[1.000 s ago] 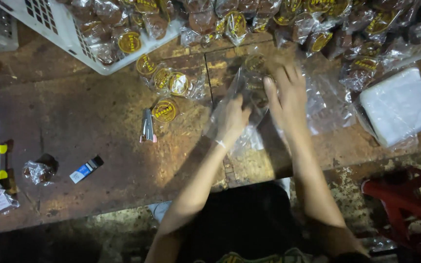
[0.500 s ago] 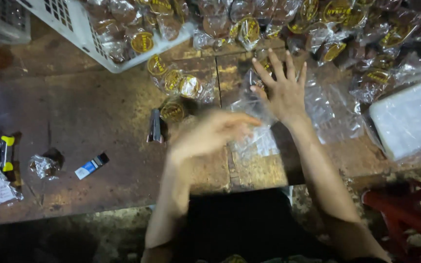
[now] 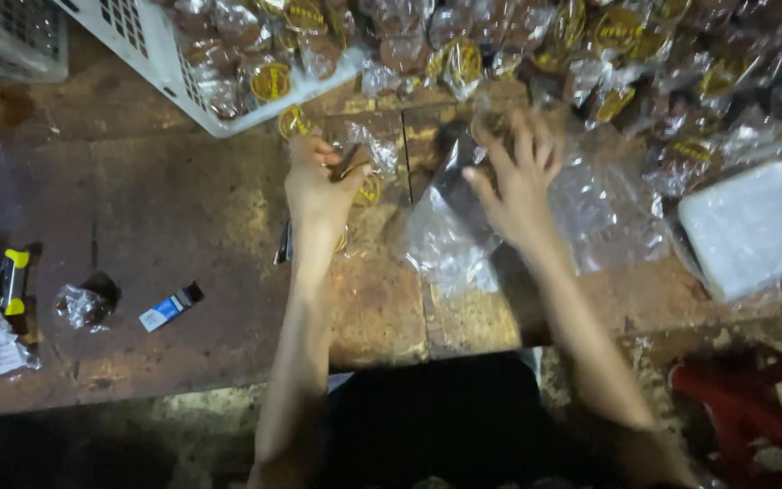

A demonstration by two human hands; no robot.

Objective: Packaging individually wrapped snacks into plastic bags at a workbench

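My left hand (image 3: 317,186) rests over small wrapped cakes with round yellow labels (image 3: 368,188) on the worn wooden table (image 3: 183,217), its fingers curled onto one of them. My right hand (image 3: 518,181) is spread with fingers apart on a pile of clear plastic bags (image 3: 450,240) near the table's middle. Whether its fingers pinch a bag is hard to tell. A big heap of wrapped labelled cakes (image 3: 590,45) lies along the far edge.
A white plastic crate (image 3: 160,68) full of wrapped cakes stands at the back left. A white stack of bags (image 3: 748,231) lies at the right. A small blue-and-white tube (image 3: 170,307), a crumpled wrapper (image 3: 83,303) and a yellow-and-black tool (image 3: 11,281) lie at the left. A red stool (image 3: 753,417) stands below right.
My left hand has swung left and forward from the clear bags to the labelled cakes. My right hand has stayed spread on the bags.
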